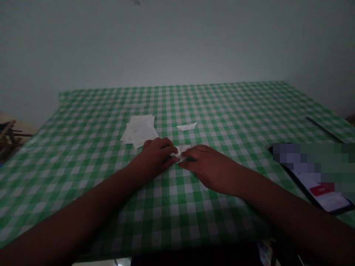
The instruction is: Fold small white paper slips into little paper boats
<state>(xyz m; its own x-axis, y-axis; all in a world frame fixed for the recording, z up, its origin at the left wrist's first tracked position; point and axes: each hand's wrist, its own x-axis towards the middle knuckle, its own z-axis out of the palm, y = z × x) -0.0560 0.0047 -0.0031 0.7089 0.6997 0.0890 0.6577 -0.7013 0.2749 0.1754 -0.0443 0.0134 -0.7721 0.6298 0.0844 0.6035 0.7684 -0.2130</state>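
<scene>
My left hand (156,153) and my right hand (206,164) meet at the middle of the table over a small white folded paper (182,151). Both hands press on it with fingers drawn together, and most of the paper is hidden under them. A stack of printed white sheets (139,133) lies just beyond my left hand. A small folded white paper piece (187,126) sits beyond the hands, apart from them.
The table wears a green and white checked cloth (83,147) and stands against a pale wall. A phone with a lit screen (321,194) lies at the right. A dark flat strip (323,129) lies at the far right. Wooden items (8,136) stand off the left edge.
</scene>
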